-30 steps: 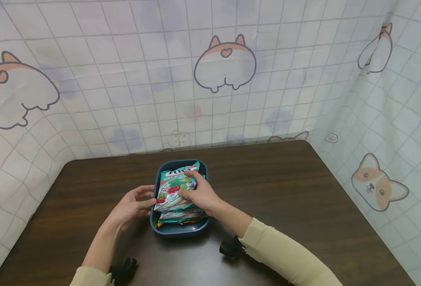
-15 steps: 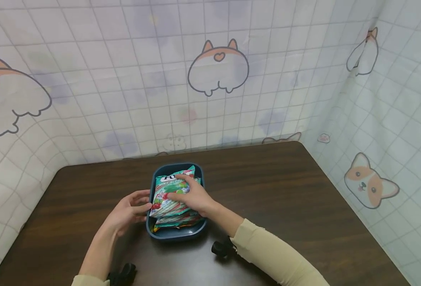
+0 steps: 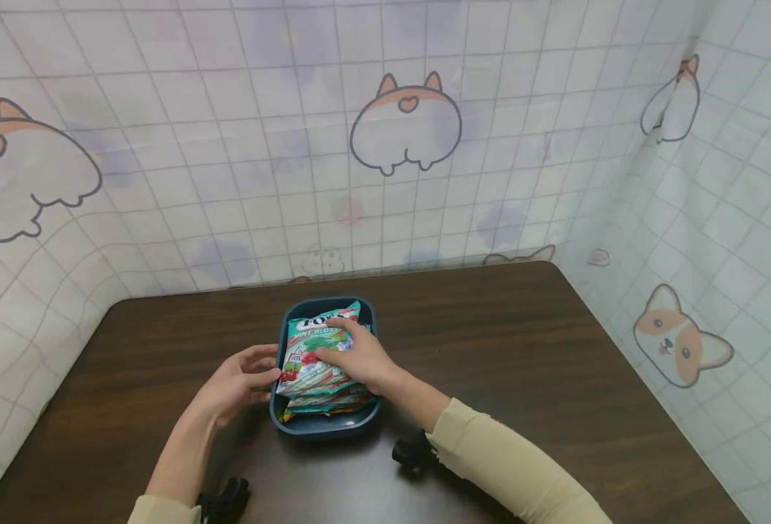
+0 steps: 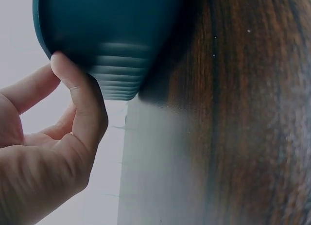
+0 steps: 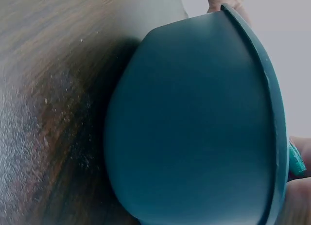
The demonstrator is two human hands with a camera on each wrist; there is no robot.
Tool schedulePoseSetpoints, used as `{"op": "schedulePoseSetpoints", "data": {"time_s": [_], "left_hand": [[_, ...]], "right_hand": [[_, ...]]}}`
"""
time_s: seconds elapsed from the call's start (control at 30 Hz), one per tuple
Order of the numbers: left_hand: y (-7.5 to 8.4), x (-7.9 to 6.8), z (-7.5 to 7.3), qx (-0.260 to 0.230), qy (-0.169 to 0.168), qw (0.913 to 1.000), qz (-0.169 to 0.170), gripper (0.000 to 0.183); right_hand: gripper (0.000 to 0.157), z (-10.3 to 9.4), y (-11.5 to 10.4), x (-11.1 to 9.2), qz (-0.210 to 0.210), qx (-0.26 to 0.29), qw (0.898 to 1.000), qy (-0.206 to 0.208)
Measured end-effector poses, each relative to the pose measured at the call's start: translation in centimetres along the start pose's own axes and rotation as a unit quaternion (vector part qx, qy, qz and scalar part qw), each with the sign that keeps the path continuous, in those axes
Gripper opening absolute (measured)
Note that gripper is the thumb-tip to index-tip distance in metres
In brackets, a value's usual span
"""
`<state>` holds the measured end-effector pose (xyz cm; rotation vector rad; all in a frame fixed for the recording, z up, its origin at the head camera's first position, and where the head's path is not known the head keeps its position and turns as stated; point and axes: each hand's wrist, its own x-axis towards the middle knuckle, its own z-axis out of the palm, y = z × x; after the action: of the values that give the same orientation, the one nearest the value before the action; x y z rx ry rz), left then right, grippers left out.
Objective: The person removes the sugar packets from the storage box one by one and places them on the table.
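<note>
A dark blue basket (image 3: pixel 326 431) with rounded corners stands on the brown table. Inside lies a stack of green candy bags (image 3: pixel 313 367), printed with fruit and the words "MINT BLOSS". My right hand (image 3: pixel 365 358) rests on the top bag, thumb and index finger spread apart over its front; the other fingers are hidden. At the basket's left side, my left hand (image 3: pixel 234 382) touches the rim with its thumb and fingertips. In the left wrist view, the thumb (image 4: pixel 80 96) meets the rim at a corner. The right wrist view mostly shows the basket's outer wall (image 5: pixel 189 118).
The wood-grain table (image 3: pixel 503 364) has rounded far corners. Behind it and at the sides hangs a white checked cloth (image 3: pixel 280 167) with dog drawings. A black wrist mount (image 3: pixel 411 453) sits below the right forearm, another black mount (image 3: pixel 226 498) beside the left one.
The head view has shifted slightly. Both hands stay in nearly the same places at the basket, with the right hand still on the top candy bag.
</note>
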<state>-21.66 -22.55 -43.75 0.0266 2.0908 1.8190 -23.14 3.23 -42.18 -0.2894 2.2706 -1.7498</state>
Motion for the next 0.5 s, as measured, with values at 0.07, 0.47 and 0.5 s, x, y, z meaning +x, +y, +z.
{"op": "schedulePoseSetpoints", "data": {"time_s": [0.07, 0.47, 0.5], "left_hand": [[0.0, 0.1, 0.1, 0.002, -0.003, 1.0, 0.003, 0.061], [0.2, 0.1, 0.0, 0.011, 0.015, 0.9998, -0.01, 0.06], [0.3, 0.1, -0.1, 0.01, 0.013, 0.9998, -0.009, 0.06]], "right_hand": [[0.059, -0.2, -0.1, -0.1, -0.003, -0.008, 1.0, 0.001], [0.063, -1.3, -0.3, -0.5, -0.039, -0.023, 0.999, 0.009], [0.063, -1.4, -0.3, -0.5, -0.043, -0.022, 0.999, 0.01]]}}
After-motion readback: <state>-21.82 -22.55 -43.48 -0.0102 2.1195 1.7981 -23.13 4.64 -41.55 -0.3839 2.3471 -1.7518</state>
